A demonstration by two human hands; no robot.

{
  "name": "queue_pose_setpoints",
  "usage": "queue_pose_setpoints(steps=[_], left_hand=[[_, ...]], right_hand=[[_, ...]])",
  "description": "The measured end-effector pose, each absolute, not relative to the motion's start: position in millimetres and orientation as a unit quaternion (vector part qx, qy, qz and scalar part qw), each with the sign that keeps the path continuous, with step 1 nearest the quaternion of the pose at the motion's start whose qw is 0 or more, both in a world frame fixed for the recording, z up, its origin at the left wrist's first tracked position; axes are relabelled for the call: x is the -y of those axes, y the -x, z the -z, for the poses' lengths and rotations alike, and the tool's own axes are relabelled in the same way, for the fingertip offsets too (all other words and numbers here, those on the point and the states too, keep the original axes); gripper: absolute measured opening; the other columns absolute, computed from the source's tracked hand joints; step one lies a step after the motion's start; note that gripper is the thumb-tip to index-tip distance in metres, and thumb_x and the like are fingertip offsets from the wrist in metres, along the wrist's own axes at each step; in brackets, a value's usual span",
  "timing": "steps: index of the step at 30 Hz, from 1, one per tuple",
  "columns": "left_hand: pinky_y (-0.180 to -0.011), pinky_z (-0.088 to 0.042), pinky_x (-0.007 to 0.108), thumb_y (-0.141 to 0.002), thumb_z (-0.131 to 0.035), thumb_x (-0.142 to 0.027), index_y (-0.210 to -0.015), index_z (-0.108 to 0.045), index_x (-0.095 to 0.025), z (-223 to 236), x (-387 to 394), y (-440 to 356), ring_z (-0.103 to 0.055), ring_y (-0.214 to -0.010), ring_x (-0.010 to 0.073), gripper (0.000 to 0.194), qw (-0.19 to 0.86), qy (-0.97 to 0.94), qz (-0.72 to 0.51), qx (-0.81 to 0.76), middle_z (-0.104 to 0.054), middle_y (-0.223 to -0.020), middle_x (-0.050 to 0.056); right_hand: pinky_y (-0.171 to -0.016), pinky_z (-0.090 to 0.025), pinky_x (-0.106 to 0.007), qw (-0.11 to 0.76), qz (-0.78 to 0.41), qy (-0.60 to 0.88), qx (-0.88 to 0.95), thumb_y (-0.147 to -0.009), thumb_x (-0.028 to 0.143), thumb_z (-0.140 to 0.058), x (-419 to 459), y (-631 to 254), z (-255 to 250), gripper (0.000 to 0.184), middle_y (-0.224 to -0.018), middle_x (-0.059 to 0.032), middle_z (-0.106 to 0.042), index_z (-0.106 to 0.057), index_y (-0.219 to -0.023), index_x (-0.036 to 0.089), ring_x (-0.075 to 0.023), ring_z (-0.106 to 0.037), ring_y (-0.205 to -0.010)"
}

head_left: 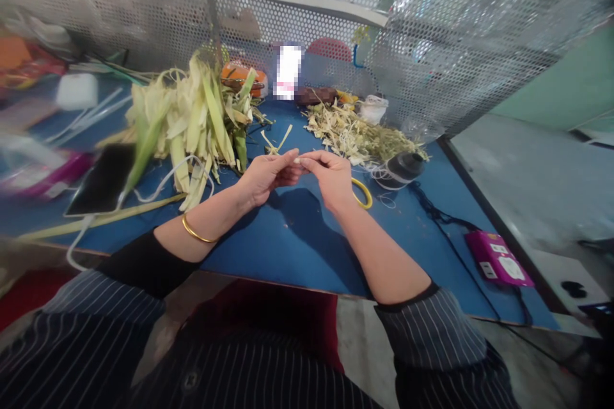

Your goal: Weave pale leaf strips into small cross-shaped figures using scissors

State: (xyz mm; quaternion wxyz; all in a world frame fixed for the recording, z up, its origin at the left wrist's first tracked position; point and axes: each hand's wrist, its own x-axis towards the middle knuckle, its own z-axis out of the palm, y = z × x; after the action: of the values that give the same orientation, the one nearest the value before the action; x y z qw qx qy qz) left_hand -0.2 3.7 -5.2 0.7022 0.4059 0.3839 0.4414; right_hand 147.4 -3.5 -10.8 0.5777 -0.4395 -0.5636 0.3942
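Note:
Over the middle of the blue table, my left hand (pixel 269 176) and my right hand (pixel 332 174) meet at the fingertips, both closed in a pinch. A small pale piece (pixel 298 161), apparently corn husk, shows between them; most of it is hidden by the fingers. Just behind my left hand, thin pale husk strips (pixel 278 142) stick up; whether they join the held piece I cannot tell. Beside my right wrist lies a yellow ring-shaped handle (pixel 363 193), partly covered by the hand. A large bundle of corn husks (pixel 189 118) is left of my hands.
Husk scraps (pixel 357 134) are heaped behind my right hand, near a dark spool of thread (pixel 405 169). A black phone (pixel 103 179) with a white cable lies at left. A lit screen (pixel 288 71) stands at the back. A purple box (pixel 499 259) sits by the right edge.

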Motion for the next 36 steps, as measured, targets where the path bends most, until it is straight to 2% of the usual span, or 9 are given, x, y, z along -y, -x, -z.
queue_pose_setpoints(steps=[4, 10, 15, 21, 25, 28, 31, 34, 36], left_hand=[[-0.061, -0.051, 0.025, -0.067, -0.077, -0.038, -0.075, -0.070, -0.010, 4, -4, 0, -0.060, -0.055, 0.0097, 0.030, 0.700, -0.403, -0.439, -0.394, -0.069, -0.069, 0.006], [-0.064, -0.051, 0.026, -0.066, -0.078, -0.032, -0.075, -0.069, -0.011, 6, -6, 0, -0.060, -0.056, 0.0095, 0.025, 0.661, -0.409, -0.475, -0.413, -0.068, -0.066, 0.004], [-0.064, -0.051, 0.025, -0.065, -0.077, -0.027, -0.070, -0.068, -0.011, 6, -5, -1, -0.060, -0.056, 0.0094, 0.019, 0.645, -0.418, -0.479, -0.424, -0.067, -0.064, 0.003], [-0.061, -0.050, 0.025, -0.066, -0.076, -0.024, -0.069, -0.066, -0.010, 9, -4, -3, -0.059, -0.053, 0.0090, 0.017, 0.641, -0.405, -0.475, -0.447, -0.065, -0.061, 0.003], [-0.061, -0.051, 0.025, -0.068, -0.075, -0.034, -0.069, -0.064, -0.010, 10, -7, -2, -0.058, -0.054, 0.0093, 0.026, 0.626, -0.409, -0.488, -0.451, -0.064, -0.064, 0.003], [-0.057, -0.049, 0.024, -0.075, -0.067, -0.043, -0.069, -0.061, -0.012, 11, -15, 3, -0.059, -0.057, 0.0101, 0.032, 0.553, -0.427, -0.539, -0.470, -0.064, -0.069, 0.005], [-0.051, -0.045, 0.020, -0.076, -0.064, -0.038, -0.079, -0.060, -0.015, 16, -25, 7, -0.057, -0.061, 0.0100, 0.023, 0.437, -0.447, -0.585, -0.518, -0.062, -0.073, 0.004], [-0.051, -0.044, 0.021, -0.074, -0.065, -0.033, -0.096, -0.059, -0.016, 25, -34, 10, -0.057, -0.066, 0.0122, 0.028, 0.369, -0.461, -0.563, -0.578, -0.062, -0.083, 0.004], [-0.057, -0.046, 0.025, -0.074, -0.065, -0.034, -0.097, -0.059, -0.015, 29, -37, 11, -0.058, -0.070, 0.0146, 0.030, 0.331, -0.496, -0.519, -0.612, -0.063, -0.088, 0.006]], right_hand=[[-0.070, -0.053, -0.031, 0.575, -0.374, 0.435, 0.584, -0.070, 0.027, -0.070, 2, -149, 11, 0.008, -0.072, 0.0000, -0.068, -0.072, -0.073, 0.020, -0.0133, -0.061, -0.065], [-0.069, -0.052, -0.032, 0.560, -0.409, 0.469, 0.547, -0.079, 0.043, -0.061, 1, -155, 6, 0.027, -0.074, -0.0020, -0.070, -0.074, -0.083, 0.020, -0.0132, -0.062, -0.063], [-0.068, -0.053, -0.031, 0.526, -0.399, 0.463, 0.591, -0.071, 0.034, -0.070, 2, -153, 9, 0.016, -0.072, -0.0009, -0.071, -0.075, -0.078, 0.020, -0.0140, -0.063, -0.063], [-0.064, -0.052, -0.030, 0.506, -0.327, 0.508, 0.616, -0.069, 0.031, -0.071, 5, -151, 9, 0.013, -0.065, -0.0008, -0.070, -0.073, -0.073, 0.019, -0.0154, -0.064, -0.059], [-0.061, -0.048, -0.029, 0.486, -0.292, 0.522, 0.637, -0.070, 0.033, -0.070, 5, -153, 9, 0.014, -0.062, -0.0001, -0.068, -0.071, -0.072, 0.019, -0.0149, -0.062, -0.058], [-0.059, -0.045, -0.028, 0.501, -0.268, 0.522, 0.636, -0.072, 0.035, -0.067, -1, -158, 12, 0.016, -0.059, 0.0010, -0.064, -0.069, -0.070, 0.019, -0.0136, -0.059, -0.056], [-0.061, -0.045, -0.028, 0.544, -0.276, 0.528, 0.591, -0.072, 0.034, -0.066, -9, -164, 17, 0.015, -0.058, 0.0018, -0.061, -0.066, -0.071, 0.019, -0.0125, -0.057, -0.055], [-0.062, -0.046, -0.028, 0.572, -0.305, 0.531, 0.545, -0.072, 0.033, -0.065, -16, -168, 22, 0.015, -0.059, 0.0022, -0.060, -0.064, -0.071, 0.018, -0.0119, -0.056, -0.055], [-0.062, -0.046, -0.028, 0.561, -0.326, 0.531, 0.545, -0.072, 0.032, -0.063, -18, -168, 25, 0.014, -0.060, 0.0022, -0.059, -0.062, -0.070, 0.018, -0.0120, -0.057, -0.056]])
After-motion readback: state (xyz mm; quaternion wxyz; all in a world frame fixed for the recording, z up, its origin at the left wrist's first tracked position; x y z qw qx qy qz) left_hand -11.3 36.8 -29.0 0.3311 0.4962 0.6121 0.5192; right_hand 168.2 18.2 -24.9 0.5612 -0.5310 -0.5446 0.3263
